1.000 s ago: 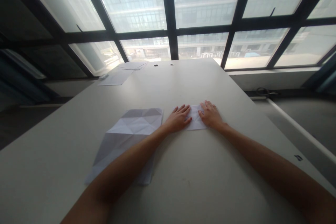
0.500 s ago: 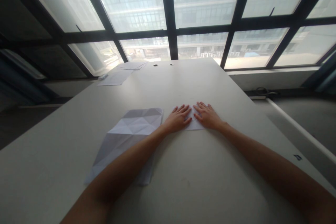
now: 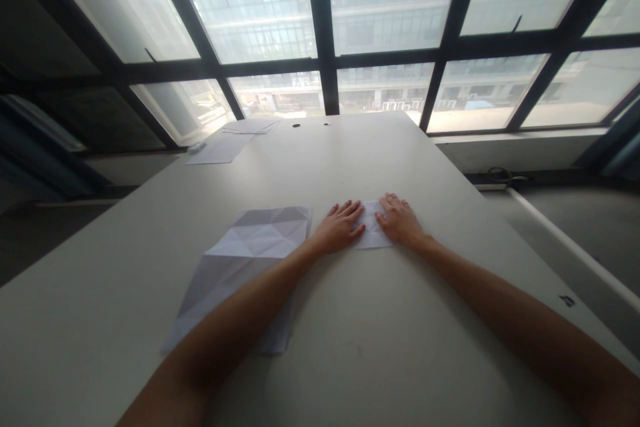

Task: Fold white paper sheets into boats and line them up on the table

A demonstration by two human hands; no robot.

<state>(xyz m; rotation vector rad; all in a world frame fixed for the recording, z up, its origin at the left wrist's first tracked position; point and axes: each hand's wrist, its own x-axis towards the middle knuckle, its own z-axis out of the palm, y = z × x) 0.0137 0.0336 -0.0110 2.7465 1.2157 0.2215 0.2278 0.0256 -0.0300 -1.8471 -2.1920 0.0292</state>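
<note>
A small piece of white paper point(image 3: 371, 232) lies flat on the white table point(image 3: 360, 320), partly covered by both palms. My left hand point(image 3: 340, 227) rests on its left side with the fingers stretched forward. On the right side of the paper lies my right hand point(image 3: 400, 219), fingers also extended. A strip of paper shows between the two hands. Left of them is a larger creased sheet of paper point(image 3: 260, 237), marked with fold lines. My left forearm passes over that sheet and hides part of it.
Several white sheets point(image 3: 220, 149) lie at the far left corner of the table, beside a small pale object point(image 3: 197, 147). A small dark mark or item point(image 3: 567, 301) is near the right edge. Dark-framed windows point(image 3: 327, 57) stand behind the table.
My right hand has slid a little to the right across the paper, so more of the paper shows between the hands. My left hand has stayed in place.
</note>
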